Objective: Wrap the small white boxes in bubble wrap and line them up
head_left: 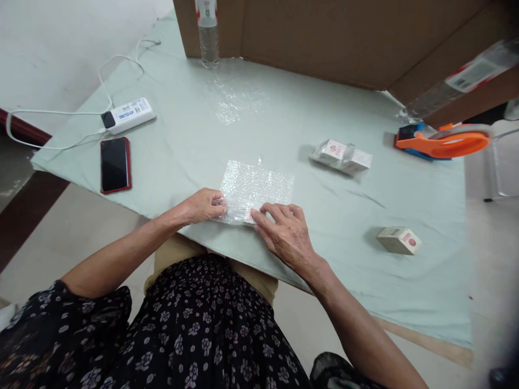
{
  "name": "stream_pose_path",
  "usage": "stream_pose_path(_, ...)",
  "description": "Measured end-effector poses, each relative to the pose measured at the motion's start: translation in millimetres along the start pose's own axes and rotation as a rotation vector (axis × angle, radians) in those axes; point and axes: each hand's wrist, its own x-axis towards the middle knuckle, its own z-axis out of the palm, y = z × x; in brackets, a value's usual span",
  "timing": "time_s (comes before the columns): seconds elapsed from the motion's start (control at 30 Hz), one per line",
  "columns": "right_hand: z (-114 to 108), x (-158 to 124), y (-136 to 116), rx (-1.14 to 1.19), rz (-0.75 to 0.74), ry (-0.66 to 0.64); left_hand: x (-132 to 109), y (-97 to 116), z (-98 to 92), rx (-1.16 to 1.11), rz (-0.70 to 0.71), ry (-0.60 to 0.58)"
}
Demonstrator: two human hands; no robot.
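In the head view, apparently partway through wrapping. Already done, to judge by the present lie: spreading a sheet of bubble wrap [257,181] on the desk [174,135] and turning its near part over, seemingly around a small pale box [248,218] marked with red, mostly hidden by plastic and fingers. Not yet done, by the same judgement: rolling in the far part, flat and open beyond the hands, and perhaps closing with tape, with no strip to be made out on the sheet. Farther along in looks, off to the right: a clear packet [343,156] with two small boxes end to end inside. Apparently not begun: a lone box [400,240], bare, near the right side of the desk.

With the left hand [206,206], pinching the left end of the near fold between thumb and curled fingers. With the right hand [286,229], touching the fold's right end beside the pale box, fingers bent and slightly apart; impossible to tell a pinch from a mere press.

As for the sheet: clear, glossy, dimpled, roughly rectangular at the far side; bunched into a narrow, crumpled band at the near side, close to the front edge of the desk. Farther back, more loose clear plastic [233,102], lying flat. At the far right, an orange-and-blue tape dispenser [444,141], out of the hands.
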Motion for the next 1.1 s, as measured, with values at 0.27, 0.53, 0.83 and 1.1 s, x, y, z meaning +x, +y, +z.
stream_pose_path(0.27, 0, 0, 11, 0.031, -0.062, -0.004, -21, -9, -2.4, 0.073, -0.082, 0.154)
stream_pose_path(0.53, 1, 3, 19, 0.043, -0.129, 0.033, -30, -8, 7.4, -0.329, -0.430, 0.023)
stream_pose_path(0.83, 2, 1, 18, 0.073, -0.122, 0.020, -14, 9, 30.8, -0.615, -0.345, 0.206)
stream_pose_path(1.1, 6, 0, 19, 0.102, -0.128, 0.022, -2, 11, 42.2, -0.383, -0.342, 0.354)
